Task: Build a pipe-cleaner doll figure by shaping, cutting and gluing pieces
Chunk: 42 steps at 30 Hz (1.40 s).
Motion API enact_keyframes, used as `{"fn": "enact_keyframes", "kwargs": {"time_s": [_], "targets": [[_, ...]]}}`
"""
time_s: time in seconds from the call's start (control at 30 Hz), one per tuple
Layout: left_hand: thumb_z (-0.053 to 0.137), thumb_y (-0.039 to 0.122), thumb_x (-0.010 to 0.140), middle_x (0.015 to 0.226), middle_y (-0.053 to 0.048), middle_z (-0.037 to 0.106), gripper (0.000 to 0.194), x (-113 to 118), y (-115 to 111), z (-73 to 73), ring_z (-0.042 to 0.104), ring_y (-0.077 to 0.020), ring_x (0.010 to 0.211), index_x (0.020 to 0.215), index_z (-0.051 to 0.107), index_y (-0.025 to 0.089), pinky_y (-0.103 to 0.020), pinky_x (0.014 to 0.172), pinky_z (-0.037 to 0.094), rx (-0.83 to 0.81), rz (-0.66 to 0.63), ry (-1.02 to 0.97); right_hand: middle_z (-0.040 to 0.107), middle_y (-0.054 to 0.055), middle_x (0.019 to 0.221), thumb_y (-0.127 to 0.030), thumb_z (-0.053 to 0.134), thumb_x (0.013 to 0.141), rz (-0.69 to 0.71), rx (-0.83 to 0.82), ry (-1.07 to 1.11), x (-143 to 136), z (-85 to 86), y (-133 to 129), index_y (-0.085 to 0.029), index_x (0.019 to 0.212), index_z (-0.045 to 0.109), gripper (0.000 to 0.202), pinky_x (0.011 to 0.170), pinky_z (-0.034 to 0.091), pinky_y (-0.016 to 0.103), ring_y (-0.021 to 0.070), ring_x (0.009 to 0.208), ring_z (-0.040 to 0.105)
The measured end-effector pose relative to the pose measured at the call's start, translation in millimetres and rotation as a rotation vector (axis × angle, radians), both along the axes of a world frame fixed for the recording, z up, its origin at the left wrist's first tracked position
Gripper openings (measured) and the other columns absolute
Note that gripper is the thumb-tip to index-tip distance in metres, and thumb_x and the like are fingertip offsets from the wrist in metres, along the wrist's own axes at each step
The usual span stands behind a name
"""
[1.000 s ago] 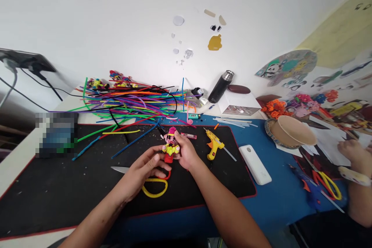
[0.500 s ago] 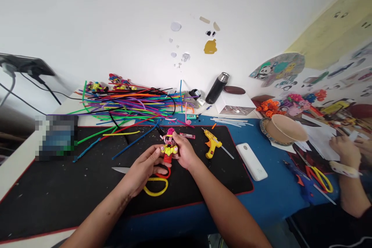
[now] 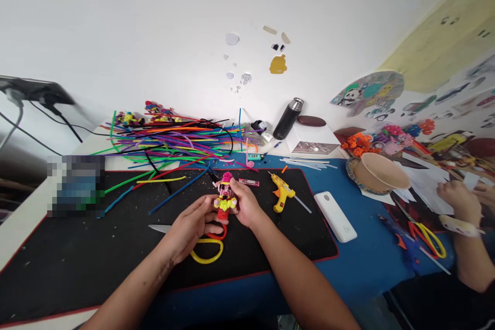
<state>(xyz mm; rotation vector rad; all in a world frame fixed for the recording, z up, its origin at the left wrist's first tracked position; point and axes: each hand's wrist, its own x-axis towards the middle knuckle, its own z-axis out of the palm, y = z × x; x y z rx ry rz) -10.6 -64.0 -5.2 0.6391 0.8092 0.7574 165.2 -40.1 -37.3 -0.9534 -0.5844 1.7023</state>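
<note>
A small figure with a pink top, a yellow ruffle and a red lower part stands upright between my hands. My left hand holds its left side, fingers curled behind and below it. From the right, my right hand grips it near the head, with the thumb beside the face. Scissors with red and yellow handles lie on the black mat, partly under my left hand and wrist. A yellow glue gun rests to the right.
Colourful pipe cleaners are piled at the back left, near more small figures. Behind the mat stands a black flask. A white power bank and a bowl are on the right. Another person's hand is at far right.
Both hands still hold the figure, which has turned slightly so that its face and ruffle show more fully. The view has shifted a little.
</note>
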Motion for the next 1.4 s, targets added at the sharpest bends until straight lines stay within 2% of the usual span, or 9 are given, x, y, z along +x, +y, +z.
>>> {"fn": "enact_keyframes", "kwargs": {"time_s": [0.2,0.4,0.73,1.0,1.23,1.4], "targets": [[0.086,0.028,0.089,0.096,-0.011,0.079,0.033,-0.2,2.0,-4.2,0.076,-0.0219,0.080,0.117,0.075,0.015,-0.030,0.068,0.063,-0.065,-0.013,-0.048,0.058,-0.004,0.062,-0.067,0.088,0.077,0.034,0.028,0.016,1.1,-1.7,-0.7,-0.014,0.099,0.081,0.058,0.036,0.015,0.020,0.0042,0.041,0.030],[0.089,0.025,0.085,0.101,-0.011,0.079,0.037,-2.9,1.2,-8.4,0.074,-0.0199,0.081,0.118,0.077,0.014,-0.030,0.071,0.063,-0.071,-0.033,-0.091,0.058,-0.004,0.062,-0.068,0.087,0.077,0.033,0.032,0.020,1.5,-4.1,-0.5,-0.015,0.099,0.081,0.057,0.037,0.017,0.021,0.0050,0.042,0.031],[0.094,0.021,0.079,0.099,-0.010,0.079,0.033,-2.2,2.0,-11.5,0.072,-0.0171,0.077,0.108,0.081,0.014,-0.028,0.073,0.061,-0.095,0.028,-0.073,0.057,-0.004,0.054,-0.072,0.083,0.079,0.020,0.002,0.001,-0.9,0.5,0.0,-0.015,0.098,0.082,0.060,0.038,0.020,0.021,0.0064,0.040,0.034],[0.101,0.030,0.073,0.097,-0.008,0.079,0.040,-1.9,3.3,-12.3,0.070,-0.0156,0.077,0.106,0.083,0.016,-0.027,0.074,0.060,-0.082,0.017,-0.051,0.057,-0.004,0.056,-0.071,0.082,0.082,0.036,-0.016,-0.021,-1.1,3.1,1.4,-0.016,0.098,0.081,0.057,0.037,0.019,0.021,0.0066,0.041,0.033],[0.103,0.035,0.070,0.098,-0.009,0.079,0.045,-2.6,3.4,-6.6,0.070,-0.0168,0.079,0.107,0.084,0.018,-0.027,0.073,0.060,-0.056,0.037,-0.032,0.061,-0.003,0.060,-0.068,0.087,0.077,0.042,-0.046,-0.001,-5.0,9.7,2.8,-0.016,0.098,0.082,0.056,0.037,0.018,0.021,0.0063,0.041,0.034],[0.104,0.036,0.069,0.097,-0.007,0.079,0.047,-5.4,4.9,-3.6,0.070,-0.0168,0.079,0.107,0.084,0.018,-0.027,0.073,0.060,-0.059,0.054,-0.037,0.052,-0.006,0.054,-0.068,0.090,0.073,0.031,-0.055,0.018,-11.0,13.2,6.4,-0.015,0.096,0.082,0.058,0.038,0.016,0.021,0.0049,0.040,0.028]]}}
